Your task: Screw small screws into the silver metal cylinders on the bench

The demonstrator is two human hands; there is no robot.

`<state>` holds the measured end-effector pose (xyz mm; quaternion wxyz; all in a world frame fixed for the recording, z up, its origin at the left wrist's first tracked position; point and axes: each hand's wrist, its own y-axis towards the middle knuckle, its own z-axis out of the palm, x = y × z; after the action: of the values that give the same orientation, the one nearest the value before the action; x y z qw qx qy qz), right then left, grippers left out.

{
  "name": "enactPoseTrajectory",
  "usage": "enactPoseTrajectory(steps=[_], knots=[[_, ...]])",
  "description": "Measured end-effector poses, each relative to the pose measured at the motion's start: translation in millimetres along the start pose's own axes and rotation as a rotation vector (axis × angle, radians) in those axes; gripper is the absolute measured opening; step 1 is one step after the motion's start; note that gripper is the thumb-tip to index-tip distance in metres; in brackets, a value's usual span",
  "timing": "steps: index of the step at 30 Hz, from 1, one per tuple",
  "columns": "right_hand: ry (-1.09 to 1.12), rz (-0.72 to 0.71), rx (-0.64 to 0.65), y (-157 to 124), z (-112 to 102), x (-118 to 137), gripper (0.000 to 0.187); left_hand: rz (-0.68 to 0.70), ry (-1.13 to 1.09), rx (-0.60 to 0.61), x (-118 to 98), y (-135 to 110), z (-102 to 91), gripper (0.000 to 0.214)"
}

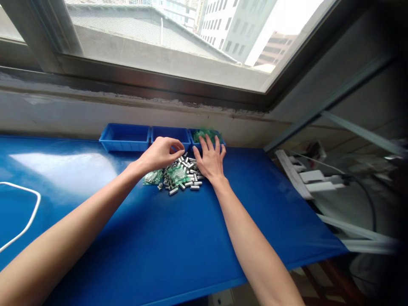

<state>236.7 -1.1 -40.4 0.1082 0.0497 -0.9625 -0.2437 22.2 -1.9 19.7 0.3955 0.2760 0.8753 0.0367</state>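
Note:
A heap of several small silver cylindrical parts (188, 172) lies on the blue table (153, 246) near the back wall, mixed with small green plastic bags (177, 173). My left hand (161, 153) hovers over the heap's left side, fingers curled in a pinch; what they hold is too small to make out. My right hand (211, 159) rests flat with fingers spread at the heap's right edge, holding nothing. Another green bag (153, 177) lies just left of the heap.
Three blue bins stand against the wall: the left bin (125, 138), the middle bin (170, 135), and the right bin (221, 142) holding green bags. A white cable (30, 216) loops at the left. Power strips and cords (312, 176) lie beyond the table's right edge.

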Motion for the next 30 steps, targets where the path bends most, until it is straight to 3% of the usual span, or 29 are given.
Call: enactPoseTrajectory(steps=[4,7,10,13,21,26,30], knots=[[0.061,0.000,0.014,2.5,-1.3,-6.0,0.052,-0.011,0.127,0.065,3.1,-0.3,-6.8,0.027],[0.086,-0.012,-0.068,3.9,-4.7,-8.6,0.048,-0.031,0.221,0.123,4.9,-0.2,-15.7,0.029],[0.095,0.065,-0.193,5.8,-5.5,-12.6,0.050,-0.046,0.300,0.176,6.2,-0.9,-23.4,0.029],[0.156,0.096,-0.177,7.1,-4.1,-18.1,0.052,-0.053,0.359,0.220,7.6,-2.9,-27.0,0.030],[0.257,-0.099,-0.126,4.7,-7.5,-19.5,0.045,-0.112,0.453,0.406,7.8,-7.0,-31.0,0.051],[0.307,-0.177,-0.185,1.4,-15.7,-5.0,0.032,-0.135,0.462,0.367,10.3,-7.9,-33.0,0.051],[0.428,-0.334,-0.007,-2.7,-25.9,9.6,0.020,-0.122,0.457,0.338,13.2,-8.3,-34.7,0.051]])
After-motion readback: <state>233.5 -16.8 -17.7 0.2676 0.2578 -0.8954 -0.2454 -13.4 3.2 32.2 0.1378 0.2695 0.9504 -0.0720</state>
